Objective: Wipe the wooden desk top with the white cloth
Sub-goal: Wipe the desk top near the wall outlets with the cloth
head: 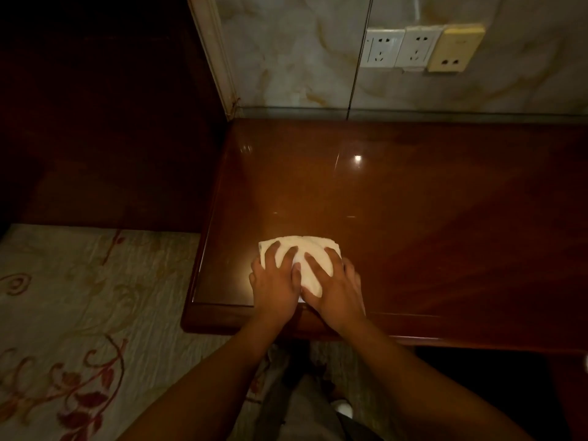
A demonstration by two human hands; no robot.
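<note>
The cloth (305, 256) is lying bunched on the desk (413, 218), close to its near edge and toward its left corner. Both hands are pressing down on it side by side. The left hand (276, 286) is covering the cloth's left part, fingers spread apart and lying flat, tips reaching onto the fabric. The right hand (337, 292) is covering the right part, fingers likewise splayed and flat, its thumb touching the left hand's thumb. Neither hand is gripping; they are resting palm-down. The glossy desk is reflecting a small lamp spot farther back. Behind the desk a marbled wall (286, 58) is carrying three sockets (423, 47) in a row. To the left, beyond the desk's side, a patterned carpet (79, 313) is showing on the floor.
</note>
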